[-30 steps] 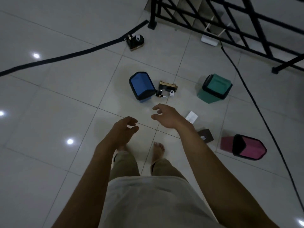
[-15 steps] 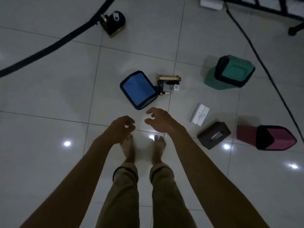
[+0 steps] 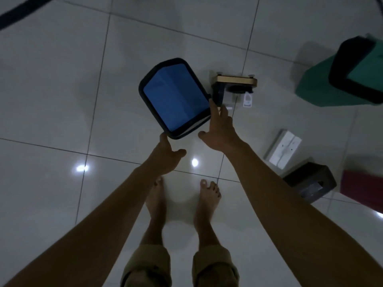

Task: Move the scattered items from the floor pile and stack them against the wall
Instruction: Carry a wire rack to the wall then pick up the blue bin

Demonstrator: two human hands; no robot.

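A blue bin with a black rim (image 3: pixel 176 96) stands on the tiled floor just ahead of my feet. My left hand (image 3: pixel 165 154) reaches to its near corner, fingers straight and spread, fingertips at the rim. My right hand (image 3: pixel 219 129) lies along the bin's right side, fingers extended and touching the rim. Neither hand grips it. Further right, a green bin (image 3: pixel 339 79) lies tipped on its side. A pink bin (image 3: pixel 362 187) shows at the right edge.
A black and gold device with a white tag (image 3: pixel 234 88) stands right beside the blue bin. A white box (image 3: pixel 284 150) and a dark tissue box (image 3: pixel 308 183) lie to my right. A black cable (image 3: pixel 18 11) crosses the top left corner.
I have leaned down toward the floor, so the blue bin looks larger. Both hands went forward from loosely curled in mid-air to straight fingers at the bin's rim.
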